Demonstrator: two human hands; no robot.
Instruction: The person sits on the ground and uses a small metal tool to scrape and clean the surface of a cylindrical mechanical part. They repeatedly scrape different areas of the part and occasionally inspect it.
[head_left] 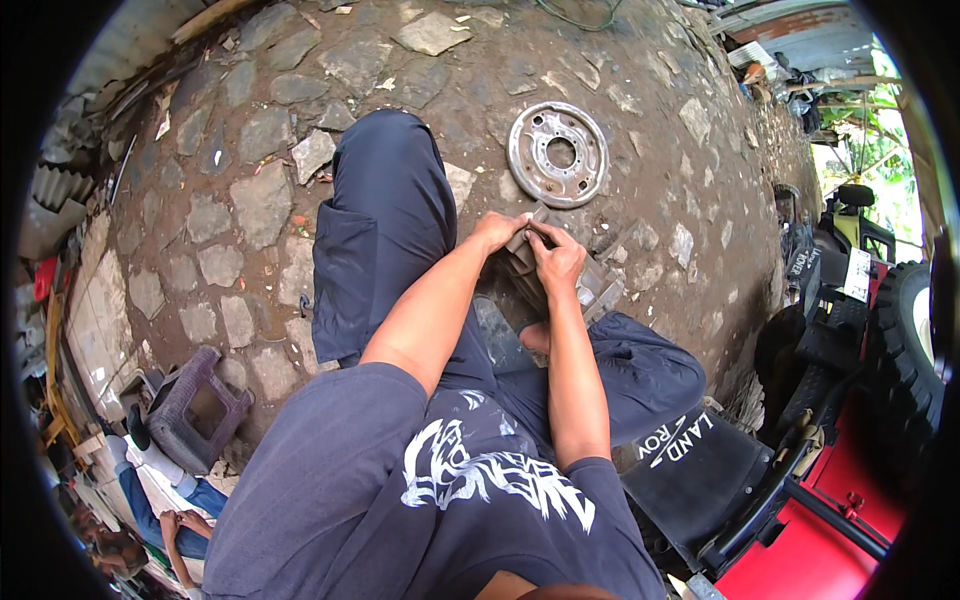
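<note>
Both of my hands meet in front of my knees, over a brownish-grey blocky piece (522, 262) on the ground. My left hand (497, 232) is closed, with its fingertips pinched at the top of that piece. Close beside it my right hand (560, 264) is closed too, thumb and fingers pressed together. What lies between the fingertips is too small to make out. Just beyond my hands a round metal wheel disc (517, 178), worn and silver-grey with a hole in its middle, lies flat on the ground.
Uneven stones (262, 210) set in dirt make up the ground. A dark plastic stool (232, 405) stands to the left, near another person's hands (185, 522). On the right are a red vehicle (800, 540), its black mudflap (700, 490) and a large tyre (900, 325).
</note>
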